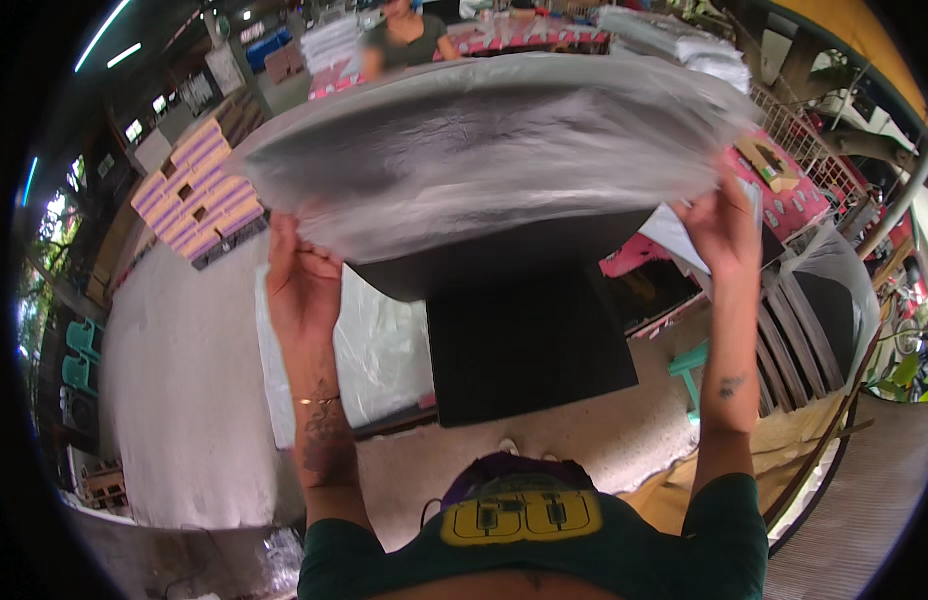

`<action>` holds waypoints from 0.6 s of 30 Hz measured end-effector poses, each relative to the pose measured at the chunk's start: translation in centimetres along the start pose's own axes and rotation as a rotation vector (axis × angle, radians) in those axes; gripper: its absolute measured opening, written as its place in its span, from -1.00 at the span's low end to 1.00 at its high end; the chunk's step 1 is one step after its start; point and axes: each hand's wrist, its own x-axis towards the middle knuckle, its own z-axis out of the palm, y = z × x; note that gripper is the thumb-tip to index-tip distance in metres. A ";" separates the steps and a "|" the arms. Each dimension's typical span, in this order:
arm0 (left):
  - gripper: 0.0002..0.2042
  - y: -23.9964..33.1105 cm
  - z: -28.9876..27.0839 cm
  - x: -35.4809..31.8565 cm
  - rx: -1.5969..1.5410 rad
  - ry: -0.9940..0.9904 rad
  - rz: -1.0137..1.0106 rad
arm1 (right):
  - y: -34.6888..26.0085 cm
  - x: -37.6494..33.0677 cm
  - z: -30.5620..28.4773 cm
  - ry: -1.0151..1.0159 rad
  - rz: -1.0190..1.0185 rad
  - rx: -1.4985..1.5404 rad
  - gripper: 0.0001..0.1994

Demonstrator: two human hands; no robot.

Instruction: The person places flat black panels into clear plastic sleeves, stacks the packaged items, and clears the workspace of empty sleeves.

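Observation:
A clear plastic bag (pixel 504 150) is stretched wide in front of me, with a dark panel (pixel 504 250) partly inside it and sticking out at its lower edge. My left hand (pixel 306 275) grips the bag's left edge with curled fingers. At the opposite edge, my right hand (pixel 724 225) pinches the plastic, though its fingertips are blurred. Below the bag lies a flat black board (pixel 529 350). To its left, under my left hand, rests a pile of clear plastic bags (pixel 379 345).
Stacked boxes (pixel 199 190) stand on the floor at left. A person (pixel 409 40) is behind a pink-covered table (pixel 534 38). Curved dark panels (pixel 789 335) lean at right, near a green stool (pixel 690 375). More pink cloth (pixel 794 200) covers a surface at right.

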 end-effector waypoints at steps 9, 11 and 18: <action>-0.72 -10.8 -13.8 -4.1 0.047 0.811 -0.063 | 13.7 9.2 -15.0 0.427 0.319 0.053 -0.85; -0.70 -12.7 -18.6 -8.8 0.021 0.963 -0.125 | 18.7 9.2 -19.5 0.557 0.424 0.081 -0.87; -0.63 -15.0 -16.9 -6.5 0.891 0.677 -0.285 | 20.2 5.0 -22.1 0.511 -0.100 -0.525 -0.71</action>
